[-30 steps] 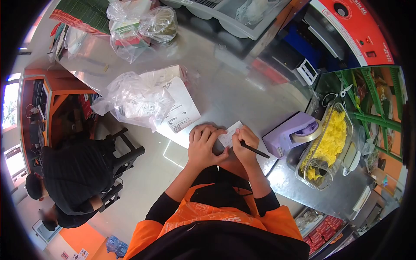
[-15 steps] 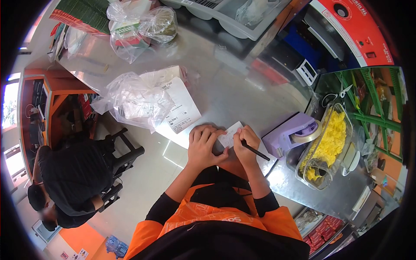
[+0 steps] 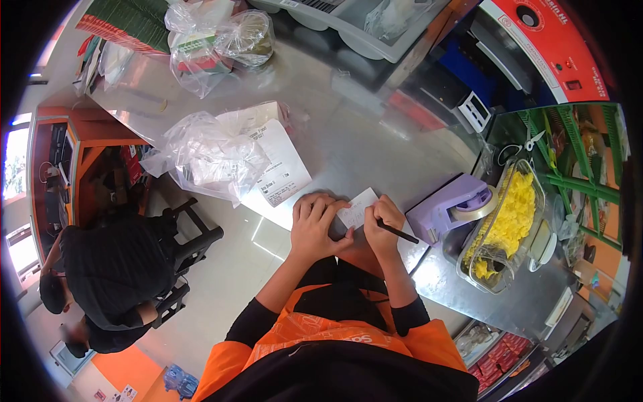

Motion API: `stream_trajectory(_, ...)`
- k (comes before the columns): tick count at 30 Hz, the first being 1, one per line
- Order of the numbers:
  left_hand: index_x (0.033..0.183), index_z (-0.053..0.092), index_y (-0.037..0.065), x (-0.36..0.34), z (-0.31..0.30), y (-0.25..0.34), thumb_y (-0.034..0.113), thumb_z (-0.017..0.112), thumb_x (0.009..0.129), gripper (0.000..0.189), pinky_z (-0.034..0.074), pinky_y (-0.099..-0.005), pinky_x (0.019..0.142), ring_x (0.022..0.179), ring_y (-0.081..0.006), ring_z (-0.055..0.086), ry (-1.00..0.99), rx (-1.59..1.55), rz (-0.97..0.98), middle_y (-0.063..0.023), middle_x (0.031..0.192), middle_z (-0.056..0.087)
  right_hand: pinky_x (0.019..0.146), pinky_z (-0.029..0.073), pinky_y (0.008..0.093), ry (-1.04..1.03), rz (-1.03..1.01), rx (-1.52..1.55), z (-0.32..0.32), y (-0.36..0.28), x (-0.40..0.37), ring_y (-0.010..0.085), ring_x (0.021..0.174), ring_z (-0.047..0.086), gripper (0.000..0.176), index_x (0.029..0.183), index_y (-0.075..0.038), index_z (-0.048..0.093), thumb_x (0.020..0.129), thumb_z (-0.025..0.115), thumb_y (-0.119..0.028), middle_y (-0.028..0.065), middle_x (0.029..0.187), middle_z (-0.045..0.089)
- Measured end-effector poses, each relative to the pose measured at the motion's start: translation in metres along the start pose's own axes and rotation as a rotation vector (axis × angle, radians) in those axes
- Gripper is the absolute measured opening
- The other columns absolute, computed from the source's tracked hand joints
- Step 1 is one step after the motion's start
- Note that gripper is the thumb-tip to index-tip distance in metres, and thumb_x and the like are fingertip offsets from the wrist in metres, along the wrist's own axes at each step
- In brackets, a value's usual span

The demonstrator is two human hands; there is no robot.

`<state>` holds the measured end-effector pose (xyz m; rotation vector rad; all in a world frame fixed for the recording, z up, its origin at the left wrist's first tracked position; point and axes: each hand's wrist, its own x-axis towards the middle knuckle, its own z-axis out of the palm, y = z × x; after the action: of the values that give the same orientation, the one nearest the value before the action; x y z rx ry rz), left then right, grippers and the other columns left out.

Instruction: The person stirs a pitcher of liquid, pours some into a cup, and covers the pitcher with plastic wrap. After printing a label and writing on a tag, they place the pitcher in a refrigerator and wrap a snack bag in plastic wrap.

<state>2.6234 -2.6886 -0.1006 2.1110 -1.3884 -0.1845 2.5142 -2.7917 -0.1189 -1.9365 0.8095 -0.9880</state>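
My right hand [image 3: 384, 222] is closed around a black pen [image 3: 400, 232], its fist resting on the right side of a small white slip of paper [image 3: 357, 208]. Handwritten marks show faintly on the slip. At the slip's left edge lies my left hand [image 3: 316, 224], fingers spread on the steel table [image 3: 335, 144], with index finger and thumb touching the paper. Just beyond the left hand is a clear plastic bag [image 3: 207, 157] of packed items, with a printed receipt [image 3: 284, 167] against it. A purple tape dispenser [image 3: 439, 211] stands right of my right hand.
A clear container of yellow shredded food [image 3: 512, 214] sits beyond the dispenser, near scissors [image 3: 519, 149]. At the back are tied bags [image 3: 201, 50], a grey tray [image 3: 348, 33] and a red machine [image 3: 562, 47]. A person in black [image 3: 114, 275] sits at left.
My right hand has shifted slightly right with the pen, uncovering more of the slip. My left hand stays put. The seated person's head has moved a little.
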Motion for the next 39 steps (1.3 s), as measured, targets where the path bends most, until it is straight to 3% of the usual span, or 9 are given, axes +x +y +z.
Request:
stream_trajectory(3, 0.095, 0.061, 0.017, -0.0003, -0.0001, -0.0001, 0.033, 0.071, 0.054, 0.045, 0.033, -0.0395, 0.089, 0.1, -0.0254, 0.048, 0.003, -0.002, 0.006, -0.0036, 0.094, 0.052, 0.04, 0.025, 0.0296, 0.099, 0.051, 0.009, 0.0017, -0.0004, -0.0009, 0.0169, 0.043, 0.031, 0.032, 0.058, -0.003, 0.03, 0.07, 0.052, 0.016, 0.0068, 0.055, 0.033)
stream_trajectory(27, 0.095, 0.06, 0.017, 0.0001, -0.0003, 0.0, 0.033, 0.071, 0.055, 0.045, 0.033, -0.0392, 0.088, 0.1, -0.025, 0.048, -0.002, 0.007, 0.007, -0.0029, 0.093, 0.052, 0.04, 0.024, 0.0316, 0.136, 0.111, -0.066, 0.0038, 0.0018, 0.0, 0.0185, 0.042, 0.033, 0.033, 0.059, -0.003, 0.03, 0.072, 0.054, 0.015, 0.008, 0.055, 0.035)
stream_trajectory(30, 0.095, 0.06, 0.017, 0.0007, 0.0005, -0.0001, 0.033, 0.071, 0.055, 0.045, 0.033, -0.0392, 0.089, 0.1, -0.025, 0.048, -0.005, 0.005, 0.011, -0.003, 0.093, 0.052, 0.042, 0.021, 0.0291, 0.23, 0.079, -0.061, 0.0053, 0.001, 0.0004, 0.0141, 0.045, 0.026, 0.033, 0.059, -0.003, 0.029, 0.074, 0.052, 0.015, 0.0071, 0.055, 0.031)
stream_trajectory(39, 0.095, 0.06, 0.018, 0.0009, 0.0008, -0.0004, 0.034, 0.071, 0.055, 0.044, 0.033, -0.0395, 0.089, 0.099, -0.0253, 0.048, 0.002, 0.022, 0.015, -0.003, 0.092, 0.052, 0.042, 0.021, 0.0293, 0.207, 0.078, -0.077, 0.006, 0.0008, 0.0013, 0.014, 0.045, 0.026, 0.033, 0.059, -0.003, 0.028, 0.074, 0.051, 0.015, 0.0075, 0.055, 0.031)
